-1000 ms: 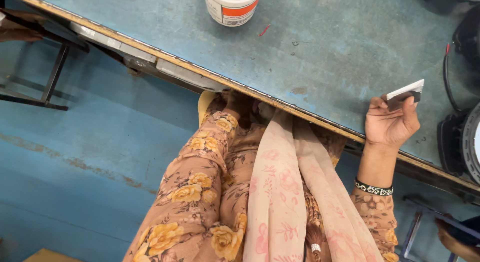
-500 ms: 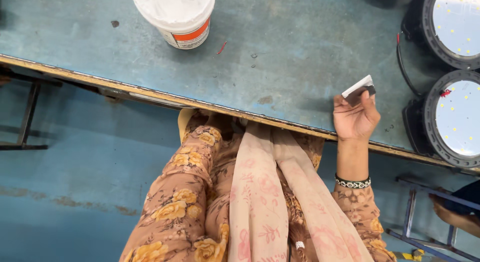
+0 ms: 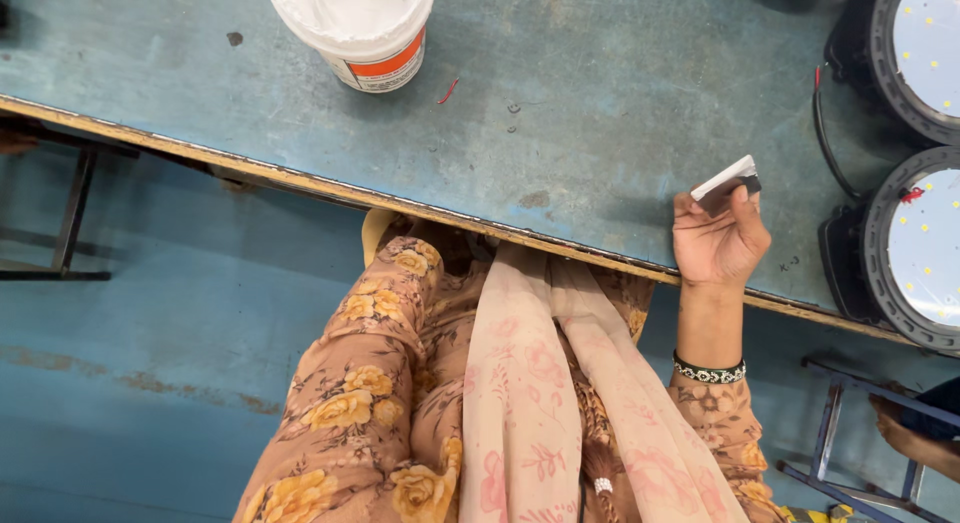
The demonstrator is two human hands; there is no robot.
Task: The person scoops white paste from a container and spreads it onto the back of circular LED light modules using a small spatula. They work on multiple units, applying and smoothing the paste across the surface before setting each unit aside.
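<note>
While in right grip: white card.

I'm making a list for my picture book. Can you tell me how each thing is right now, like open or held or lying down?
Right hand: closed around a small flat piece.
Small flat piece: held up, tilted, over the table.
White bucket: upright, open, white stuff inside.
Round lamps: lying face up, unlit.
Blue table: scuffed, worn.
Left hand: not in view.

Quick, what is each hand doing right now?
Left hand: not in view.
Right hand: closed on a small flat white and dark card, held over the blue table.
</note>
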